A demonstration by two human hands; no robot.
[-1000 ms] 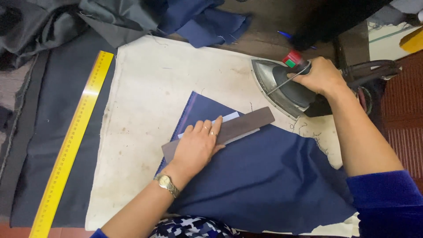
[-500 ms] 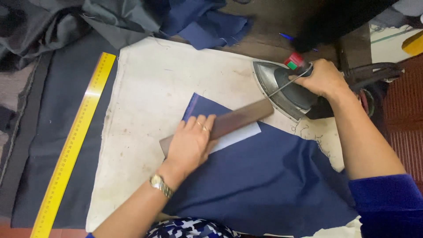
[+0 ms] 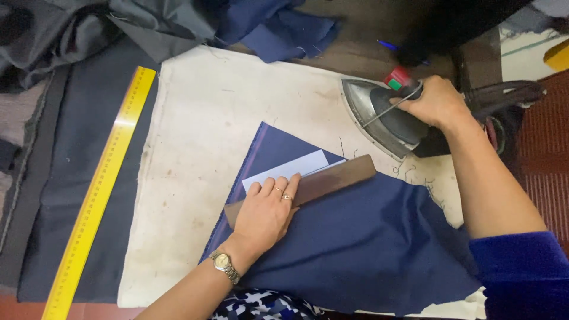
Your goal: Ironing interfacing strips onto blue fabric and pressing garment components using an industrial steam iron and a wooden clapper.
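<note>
My left hand (image 3: 265,212) lies flat on a brown wooden bar (image 3: 332,180), pressing it onto a navy blue fabric piece (image 3: 361,243). A white paper strip (image 3: 285,169) shows just beyond the bar on the fabric. My right hand (image 3: 435,102) grips the handle of a flat iron (image 3: 379,118), which rests tilted on its side at the right end of the cream pressing cloth (image 3: 201,142). The iron is a short gap away from the bar's right end.
A yellow ruler (image 3: 101,189) lies diagonally on dark grey cloth (image 3: 59,178) at the left. Heaps of grey and blue fabric (image 3: 278,29) sit at the top. A dark cable (image 3: 504,95) runs off right of the iron.
My left hand with the wooden bar has slid slightly down and left on the blue fabric, showing more of the white paper strip. The iron has stayed in place.
</note>
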